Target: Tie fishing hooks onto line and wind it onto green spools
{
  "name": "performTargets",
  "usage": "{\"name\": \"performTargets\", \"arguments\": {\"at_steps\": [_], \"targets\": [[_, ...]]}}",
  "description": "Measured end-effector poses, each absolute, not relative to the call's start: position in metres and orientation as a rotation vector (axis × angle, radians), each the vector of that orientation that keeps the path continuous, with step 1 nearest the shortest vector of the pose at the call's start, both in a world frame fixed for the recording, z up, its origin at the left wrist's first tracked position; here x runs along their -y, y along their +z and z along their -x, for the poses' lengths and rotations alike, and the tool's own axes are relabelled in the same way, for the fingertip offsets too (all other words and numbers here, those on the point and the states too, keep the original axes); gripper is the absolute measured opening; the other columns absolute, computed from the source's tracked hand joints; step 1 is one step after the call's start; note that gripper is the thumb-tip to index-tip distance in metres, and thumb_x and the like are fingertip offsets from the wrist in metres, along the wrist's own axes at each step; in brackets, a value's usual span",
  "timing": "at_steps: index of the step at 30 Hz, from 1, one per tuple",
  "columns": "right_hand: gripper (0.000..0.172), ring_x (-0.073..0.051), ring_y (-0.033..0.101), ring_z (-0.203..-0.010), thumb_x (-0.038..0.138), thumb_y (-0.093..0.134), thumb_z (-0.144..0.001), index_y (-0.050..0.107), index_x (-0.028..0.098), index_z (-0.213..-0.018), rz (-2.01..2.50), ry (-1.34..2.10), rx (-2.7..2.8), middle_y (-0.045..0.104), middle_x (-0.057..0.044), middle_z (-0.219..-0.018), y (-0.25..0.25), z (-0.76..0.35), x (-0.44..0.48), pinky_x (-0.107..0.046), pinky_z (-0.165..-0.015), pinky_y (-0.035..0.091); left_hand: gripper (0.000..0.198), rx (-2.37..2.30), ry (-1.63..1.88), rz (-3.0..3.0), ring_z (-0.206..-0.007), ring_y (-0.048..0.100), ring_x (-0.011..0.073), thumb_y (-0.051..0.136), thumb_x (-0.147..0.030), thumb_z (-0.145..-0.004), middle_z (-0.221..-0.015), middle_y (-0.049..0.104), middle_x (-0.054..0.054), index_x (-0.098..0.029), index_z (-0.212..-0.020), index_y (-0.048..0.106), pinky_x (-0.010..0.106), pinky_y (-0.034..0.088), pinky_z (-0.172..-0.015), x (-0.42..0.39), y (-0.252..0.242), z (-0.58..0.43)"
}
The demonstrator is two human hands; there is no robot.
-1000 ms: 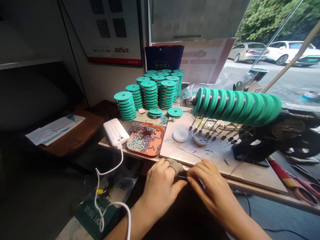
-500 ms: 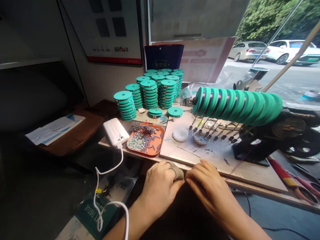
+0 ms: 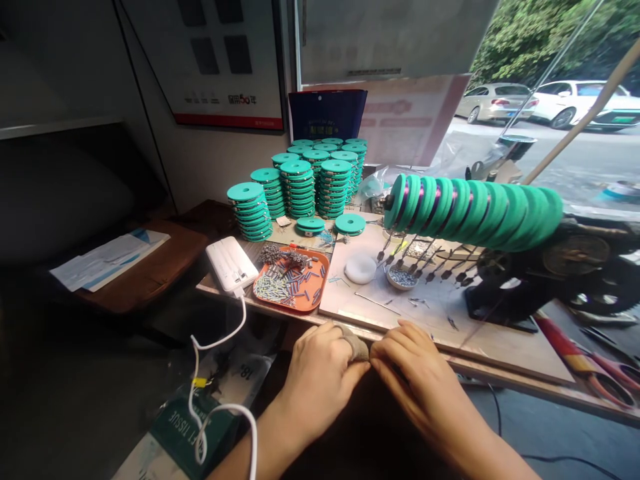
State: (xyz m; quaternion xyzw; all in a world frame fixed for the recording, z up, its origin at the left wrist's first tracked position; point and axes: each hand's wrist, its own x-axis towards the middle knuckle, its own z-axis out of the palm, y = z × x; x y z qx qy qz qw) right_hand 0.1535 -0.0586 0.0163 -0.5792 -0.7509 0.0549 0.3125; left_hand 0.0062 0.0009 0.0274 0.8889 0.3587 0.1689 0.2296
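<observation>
At the front edge of the table [image 3: 565,393], two bare hands come close together, and their tips almost meet. On the left hand [image 3: 320,370], the fingers are curled in and a brown wrap [image 3: 357,345] goes around one finger. The right hand [image 3: 417,373] is bent too, with its fingers pointing at the left one. I cannot tell if either hand has hold of something small, as the fingers hide it. Just past them is a flat wooden board [image 3: 430,325]. On it lie a thin metal stick [image 3: 375,303], a white round thing [image 3: 360,269] and a little bowl [image 3: 403,287] of tiny bits. Green wheels [image 3: 475,208] sit in a row above the board. To the left is an orange tray [image 3: 313,293] of small metal parts.
</observation>
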Motion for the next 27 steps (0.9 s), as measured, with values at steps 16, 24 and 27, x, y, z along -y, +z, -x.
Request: {"name": "performTargets", "arguments": {"at_steps": [16,24,27], "targets": [[0.016,-0.016,0.046,-0.066,0.012,0.042,-0.085,0.050,0.018,-0.073,1.518,0.212,1.928,0.051,-0.002,-0.067,0.0120,-0.1516,0.0602,-0.032,-0.066,0.038,0.009,-1.033,0.509,-2.343,-0.071,0.054,0.0171,0.066,-0.016,-0.069,-0.070,0.061,0.002,-0.017,-0.063,0.060,0.026,0.038,-0.061,-0.0018,0.0264,-0.0104],[0.015,-0.016,0.046,-0.066,0.010,0.042,-0.085,0.050,0.018,-0.074,1.503,0.217,1.915,0.051,-0.002,-0.067,0.0126,-0.1509,0.0605,-0.031,-0.064,0.037,0.012,-1.069,0.533,-2.337,-0.068,0.054,0.0170,0.068,-0.014,-0.066,-0.069,0.060,0.002,-0.016,-0.060,0.058,0.026,0.037,-0.059,-0.0019,0.0258,-0.0106],[0.015,-0.017,0.045,-0.066,0.010,0.042,-0.084,0.050,0.017,-0.073,1.508,0.216,1.913,0.051,-0.002,-0.067,0.0120,-0.1505,0.0605,-0.031,-0.063,0.037,0.011,-1.074,0.538,-2.324,-0.069,0.054,0.0170,0.068,-0.013,-0.066,-0.069,0.060,0.002,-0.016,-0.061,0.058,0.026,0.038,-0.060,-0.0014,0.0256,-0.0112]]}}
